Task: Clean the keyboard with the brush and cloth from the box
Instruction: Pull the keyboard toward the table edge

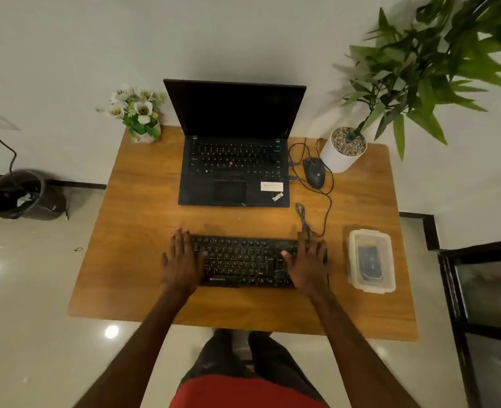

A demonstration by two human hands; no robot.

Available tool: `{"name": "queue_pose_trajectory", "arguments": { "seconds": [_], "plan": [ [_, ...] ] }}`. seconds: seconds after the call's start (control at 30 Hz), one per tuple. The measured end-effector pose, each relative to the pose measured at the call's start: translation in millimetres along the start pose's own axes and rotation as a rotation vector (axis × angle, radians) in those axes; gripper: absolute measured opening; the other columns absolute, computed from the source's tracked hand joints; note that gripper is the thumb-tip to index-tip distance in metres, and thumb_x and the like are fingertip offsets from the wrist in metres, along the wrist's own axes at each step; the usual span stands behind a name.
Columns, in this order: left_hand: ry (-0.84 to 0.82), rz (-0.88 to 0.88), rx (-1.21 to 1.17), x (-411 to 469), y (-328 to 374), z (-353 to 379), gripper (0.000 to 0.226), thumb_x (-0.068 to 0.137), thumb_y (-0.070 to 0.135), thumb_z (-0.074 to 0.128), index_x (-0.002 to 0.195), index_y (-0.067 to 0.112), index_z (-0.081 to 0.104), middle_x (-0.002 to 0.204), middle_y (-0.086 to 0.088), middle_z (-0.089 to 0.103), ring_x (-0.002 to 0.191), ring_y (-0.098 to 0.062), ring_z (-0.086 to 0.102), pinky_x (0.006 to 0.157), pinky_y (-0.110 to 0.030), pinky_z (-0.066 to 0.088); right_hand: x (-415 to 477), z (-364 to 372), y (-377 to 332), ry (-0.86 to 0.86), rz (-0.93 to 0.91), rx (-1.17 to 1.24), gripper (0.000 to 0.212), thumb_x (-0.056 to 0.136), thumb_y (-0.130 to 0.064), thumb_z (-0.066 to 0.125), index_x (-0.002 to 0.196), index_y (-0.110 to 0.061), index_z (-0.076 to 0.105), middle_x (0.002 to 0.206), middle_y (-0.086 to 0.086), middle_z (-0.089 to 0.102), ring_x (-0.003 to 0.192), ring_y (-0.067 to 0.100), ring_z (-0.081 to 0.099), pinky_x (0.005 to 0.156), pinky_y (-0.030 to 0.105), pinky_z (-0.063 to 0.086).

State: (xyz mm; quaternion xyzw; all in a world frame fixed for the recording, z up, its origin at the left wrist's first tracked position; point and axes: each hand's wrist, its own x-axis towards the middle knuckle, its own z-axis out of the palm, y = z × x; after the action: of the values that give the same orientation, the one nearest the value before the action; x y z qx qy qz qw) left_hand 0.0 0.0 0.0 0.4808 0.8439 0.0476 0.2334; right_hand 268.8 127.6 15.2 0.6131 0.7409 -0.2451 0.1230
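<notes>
Spread flat and gripping nothing, the left hand (pixel 181 260) and right hand (pixel 307 265) are laid on the keyboard (pixel 244 262) ends, the lidded box (pixel 371 259) nearby on the counter (pixel 143 231).

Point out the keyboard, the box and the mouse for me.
keyboard (pixel 243 260): head view, middle key rows.
box (pixel 371 259): head view, clear lid top.
mouse (pixel 314 172): head view, its back, near the logo.
</notes>
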Motion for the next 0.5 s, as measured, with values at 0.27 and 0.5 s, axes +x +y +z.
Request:
{"name": "queue_pose_trajectory", "arguments": {
  "seconds": [0.27, 0.5],
  "plan": [
    [0.034, -0.31, -0.336, 8.6, -14.0, 23.4, 0.08, 0.096, 0.062, 0.034, 0.154, 0.009, 0.017, 0.151, -0.022, 0.033, 0.134, -0.042, 0.039, 0.1, -0.062, 0.042, 12.3, 21.3, 16.3, 0.035, 0.271, 0.22, 0.081, 0.096, -0.061, 0.035, 0.155, -0.013, 0.007, 0.16, 0.022, 0.007, 0.143, 0.045, 0.019, 0.11, 0.062, 0.026],
    [0.178, -0.242, -0.531, 27.6, -25.5, 11.1, 0.057, 0.102, 0.047, 0.04, 0.15, 0.017, 0.033, 0.139, -0.022, 0.041, 0.128, -0.036, 0.038, 0.104, -0.045, 0.037, 33.7, 13.6, 7.7, 0.323, 0.218, 0.405, 0.076, 0.093, -0.067, 0.033, 0.146, -0.012, 0.028, 0.144, 0.022, 0.039, 0.124, 0.044, 0.046, 0.095, 0.059, 0.046]
  ]
}}
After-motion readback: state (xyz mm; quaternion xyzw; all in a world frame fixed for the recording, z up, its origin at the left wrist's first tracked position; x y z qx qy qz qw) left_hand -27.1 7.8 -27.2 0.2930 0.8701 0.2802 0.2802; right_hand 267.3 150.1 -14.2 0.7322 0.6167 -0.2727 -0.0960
